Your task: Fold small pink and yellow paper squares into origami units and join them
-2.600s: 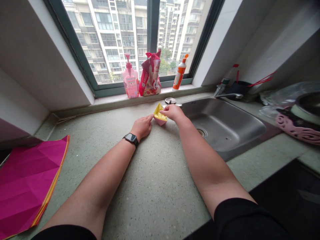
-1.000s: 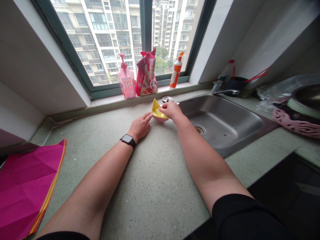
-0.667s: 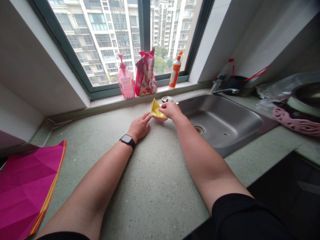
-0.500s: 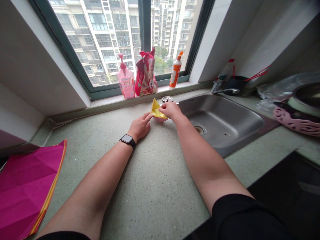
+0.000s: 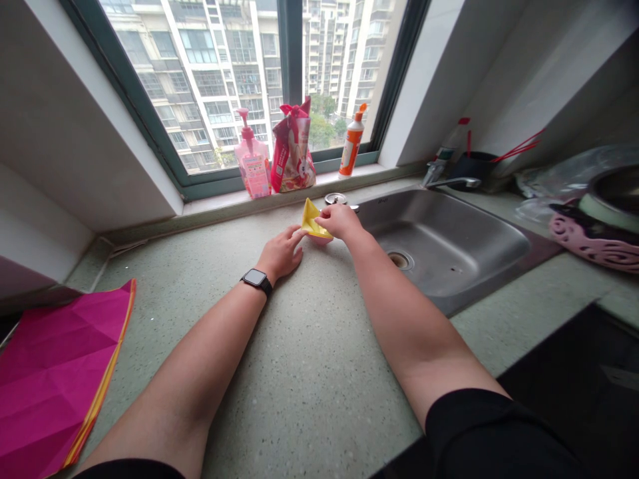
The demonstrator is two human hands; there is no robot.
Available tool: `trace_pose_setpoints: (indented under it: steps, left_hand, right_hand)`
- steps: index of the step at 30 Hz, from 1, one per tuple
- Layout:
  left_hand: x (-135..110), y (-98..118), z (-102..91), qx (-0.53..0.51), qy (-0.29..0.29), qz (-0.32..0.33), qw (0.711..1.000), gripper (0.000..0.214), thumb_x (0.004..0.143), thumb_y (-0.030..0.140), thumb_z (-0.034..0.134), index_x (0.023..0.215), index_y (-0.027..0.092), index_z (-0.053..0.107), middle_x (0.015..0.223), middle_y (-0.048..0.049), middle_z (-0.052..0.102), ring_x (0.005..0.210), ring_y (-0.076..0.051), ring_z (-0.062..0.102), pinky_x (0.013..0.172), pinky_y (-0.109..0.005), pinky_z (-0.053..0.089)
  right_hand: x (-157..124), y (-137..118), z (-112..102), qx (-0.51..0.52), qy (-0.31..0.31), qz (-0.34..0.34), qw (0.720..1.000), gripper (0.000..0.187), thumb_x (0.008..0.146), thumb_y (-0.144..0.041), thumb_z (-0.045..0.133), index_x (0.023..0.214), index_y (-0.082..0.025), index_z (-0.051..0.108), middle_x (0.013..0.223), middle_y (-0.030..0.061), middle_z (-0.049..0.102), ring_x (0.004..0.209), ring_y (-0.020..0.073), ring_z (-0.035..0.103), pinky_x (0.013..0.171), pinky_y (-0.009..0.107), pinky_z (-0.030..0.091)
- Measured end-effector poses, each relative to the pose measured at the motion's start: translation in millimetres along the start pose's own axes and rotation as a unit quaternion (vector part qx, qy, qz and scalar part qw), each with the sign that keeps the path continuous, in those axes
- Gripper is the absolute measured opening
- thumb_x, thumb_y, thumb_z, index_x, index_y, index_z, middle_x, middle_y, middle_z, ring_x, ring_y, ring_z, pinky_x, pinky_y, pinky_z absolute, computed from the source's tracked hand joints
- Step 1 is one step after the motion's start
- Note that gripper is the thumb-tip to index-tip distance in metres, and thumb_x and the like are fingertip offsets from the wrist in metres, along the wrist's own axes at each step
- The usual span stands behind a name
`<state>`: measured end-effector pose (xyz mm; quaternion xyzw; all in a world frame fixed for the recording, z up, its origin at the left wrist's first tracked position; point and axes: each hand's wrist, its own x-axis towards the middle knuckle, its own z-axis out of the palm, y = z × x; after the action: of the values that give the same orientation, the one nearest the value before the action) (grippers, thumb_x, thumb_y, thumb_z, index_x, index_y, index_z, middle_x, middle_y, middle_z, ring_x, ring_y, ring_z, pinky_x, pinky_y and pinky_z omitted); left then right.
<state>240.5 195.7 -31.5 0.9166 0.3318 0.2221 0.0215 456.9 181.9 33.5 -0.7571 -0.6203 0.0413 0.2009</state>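
Observation:
A small folded paper boat (image 5: 312, 223), yellow on top with a pink underside, stands on the speckled green countertop (image 5: 319, 399) at the sink's left corner. My right hand (image 5: 339, 221) grips its right side with the fingertips, hiding part of it. My left hand (image 5: 281, 253) lies palm down on the counter, fingers apart, its fingertips at or very near the boat's left side. A black smartwatch (image 5: 257, 280) sits on my left wrist.
A steel sink (image 5: 444, 253) lies right of my right hand, with a faucet (image 5: 449, 179) behind it. A folded magenta paper sheet (image 5: 54, 379) lies at the lower left. A pump bottle (image 5: 252, 163), a pink bag (image 5: 292, 146) and an orange-capped bottle (image 5: 351, 143) stand on the windowsill.
The view has shifted slightly since the earliest frame. My hands and the boat have stayed nearly in place, with my right hand still on the boat.

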Motion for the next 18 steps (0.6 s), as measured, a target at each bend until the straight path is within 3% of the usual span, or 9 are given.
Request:
trace_pose_setpoints:
  steps: [13, 18]
  left_hand:
    - [0.9, -3.2, 4.0, 0.031, -0.007, 0.009, 0.999, 0.057, 0.103, 0.025, 0.059, 0.160, 0.026, 0.057, 0.160, -0.0093, 0.062, 0.139, -0.028, 0.066, 0.120, -0.042, 0.055]
    - [0.6, -3.3, 3.8, 0.021, 0.000, 0.007, 1.000, 0.058, 0.102, 0.024, 0.060, 0.160, 0.026, 0.057, 0.159, -0.0097, 0.062, 0.137, -0.028, 0.067, 0.119, -0.042, 0.055]
  right_hand:
    - [-2.2, -0.6, 4.1, -0.001, -0.001, 0.000, 1.000, 0.015, 0.096, -0.033, 0.075, 0.096, -0.022, 0.085, 0.095, 0.0059, 0.083, 0.085, 0.0203, 0.070, 0.070, 0.029, 0.044]
    - [-1.3, -0.8, -4.0, 0.003, 0.013, 0.011, 1.000, 0.022, 0.100, -0.036, 0.069, 0.096, -0.022, 0.086, 0.097, 0.0072, 0.082, 0.088, 0.0224, 0.071, 0.072, 0.030, 0.046]
